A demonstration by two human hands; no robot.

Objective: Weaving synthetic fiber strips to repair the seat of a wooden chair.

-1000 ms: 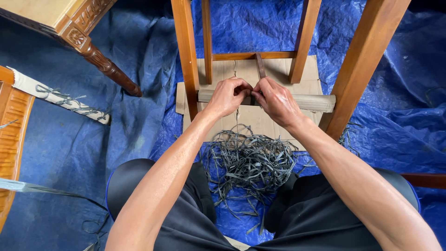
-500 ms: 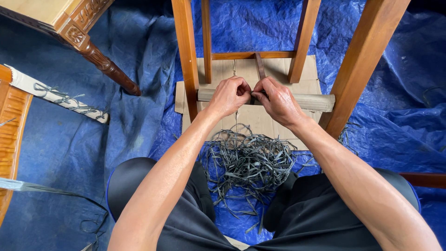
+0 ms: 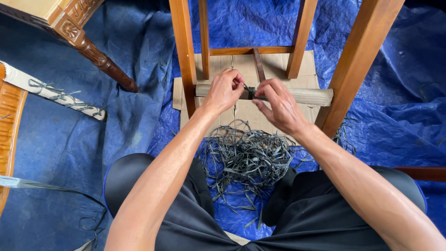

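On blue tarp (image 3: 139, 116), left hand (image 3: 224, 90) & right hand (image 3: 278, 104) both pinch dark strip (image 3: 251, 93) at chair rail (image 3: 306, 96).

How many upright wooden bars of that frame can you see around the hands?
4: a thick post beside the left hand, two thinner bars behind, a thick post right of the right hand. Others may lie outside the picture.

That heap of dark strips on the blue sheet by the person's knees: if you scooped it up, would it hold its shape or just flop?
The pile of dark strips would probably flop: the strands curl and loop loosely. It looks light, being thin flat ribbons. They seem tangled, so lifting a few would likely drag others along. The one strip the left hand and right hand work at the pale bar runs straight, seemingly pulled tight.
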